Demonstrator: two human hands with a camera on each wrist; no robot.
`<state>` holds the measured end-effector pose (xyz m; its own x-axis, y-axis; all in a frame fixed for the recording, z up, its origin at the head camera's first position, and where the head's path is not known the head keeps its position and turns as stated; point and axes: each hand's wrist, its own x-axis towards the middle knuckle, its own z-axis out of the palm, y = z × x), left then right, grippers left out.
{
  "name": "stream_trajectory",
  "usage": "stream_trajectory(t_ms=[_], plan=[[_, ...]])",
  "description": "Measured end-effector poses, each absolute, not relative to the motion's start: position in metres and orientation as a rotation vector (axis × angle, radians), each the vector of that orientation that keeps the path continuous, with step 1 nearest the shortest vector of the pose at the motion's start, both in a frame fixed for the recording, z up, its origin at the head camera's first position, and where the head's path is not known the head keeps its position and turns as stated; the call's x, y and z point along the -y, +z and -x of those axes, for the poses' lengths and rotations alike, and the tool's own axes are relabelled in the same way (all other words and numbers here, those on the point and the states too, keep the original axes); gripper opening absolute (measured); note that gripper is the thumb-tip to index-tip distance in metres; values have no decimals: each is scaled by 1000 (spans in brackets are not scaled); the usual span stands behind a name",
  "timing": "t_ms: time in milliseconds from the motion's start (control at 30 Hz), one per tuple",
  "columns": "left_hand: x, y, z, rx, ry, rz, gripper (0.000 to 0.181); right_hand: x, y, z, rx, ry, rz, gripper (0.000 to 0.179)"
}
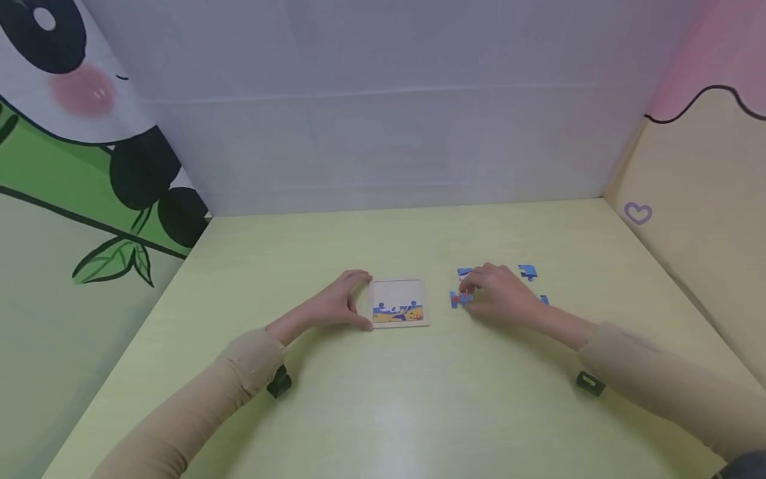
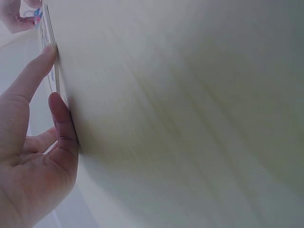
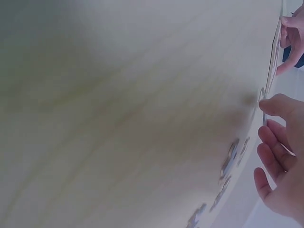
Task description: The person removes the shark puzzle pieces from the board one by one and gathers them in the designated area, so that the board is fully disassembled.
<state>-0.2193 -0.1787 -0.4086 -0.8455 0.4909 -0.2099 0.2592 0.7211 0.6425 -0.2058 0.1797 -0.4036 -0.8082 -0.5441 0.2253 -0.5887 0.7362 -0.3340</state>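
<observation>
A square puzzle tray with a pale rim lies on the table. Puzzle pieces along its lower part form a sandy, blue-topped picture, and the upper part shows bare white. My left hand holds the tray by its left side, thumb at the near corner and fingertips at the far one. To the right of the tray, my right hand pinches a blue and red puzzle piece low over the table, between thumb and forefinger. In the right wrist view the other fingers of that hand hang loosely bent.
Around my right hand lie more loose pieces: a blue and white piece just beyond the fingers, a blue piece farther right, and another blue piece partly behind the wrist. A pale wall stands behind the table.
</observation>
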Motion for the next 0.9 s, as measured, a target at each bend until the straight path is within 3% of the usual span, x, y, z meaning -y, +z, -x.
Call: stream_trajectory(t_ms=[900], plan=[[177, -409, 220, -2571, 855, -569, 99, -212, -416, 214, 2959, 766, -890, 24]])
